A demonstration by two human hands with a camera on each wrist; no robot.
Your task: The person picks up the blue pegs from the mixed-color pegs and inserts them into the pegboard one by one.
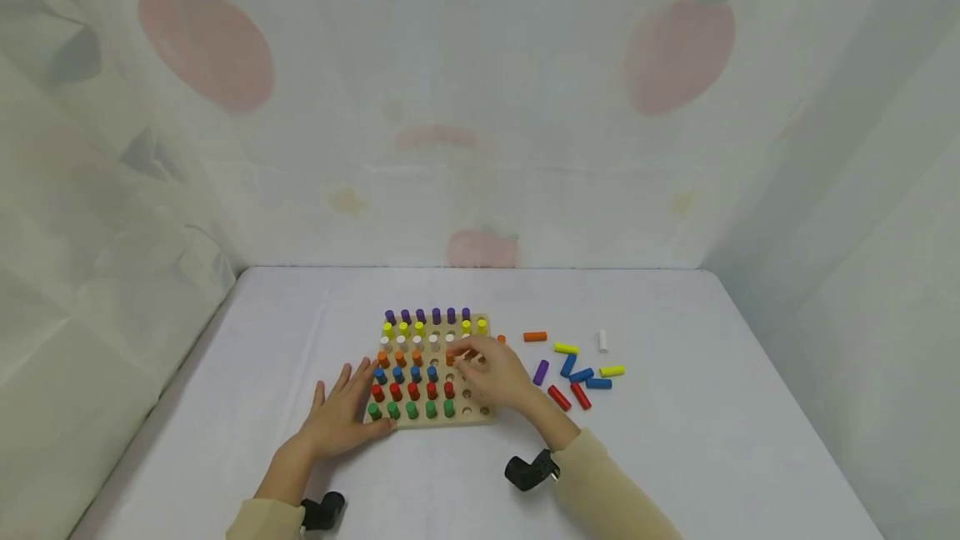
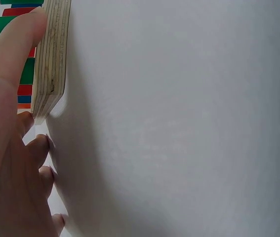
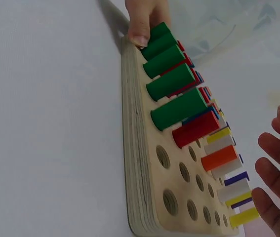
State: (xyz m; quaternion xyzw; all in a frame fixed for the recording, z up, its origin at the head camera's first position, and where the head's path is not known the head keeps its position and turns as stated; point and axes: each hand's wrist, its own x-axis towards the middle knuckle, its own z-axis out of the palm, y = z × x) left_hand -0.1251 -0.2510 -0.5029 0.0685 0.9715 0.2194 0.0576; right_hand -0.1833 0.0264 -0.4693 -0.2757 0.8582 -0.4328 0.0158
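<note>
A wooden pegboard (image 1: 476, 418) lies on the white table with rows of coloured pegs standing in it: purple, yellow, white, orange, blue, red and green from back to front. My left hand (image 1: 337, 422) rests spread at the board's left side, its thumb (image 2: 26, 29) against the front left corner. Over the right part of the board is my right hand (image 1: 495, 373), fingertips close to an upright orange peg (image 1: 450, 359). In the right wrist view its fingers (image 3: 275, 180) are extended and apart from that orange peg (image 3: 220, 158). Open holes show around the peg.
Loose pegs lie right of the board: orange (image 1: 535, 337), white (image 1: 603, 342), purple (image 1: 541, 372), plus several blue (image 1: 581, 375), yellow (image 1: 566, 348) and red (image 1: 558, 397) ones. Another orange peg (image 1: 501, 339) sits just behind my right hand. Printed fabric walls (image 1: 480, 190) border the table.
</note>
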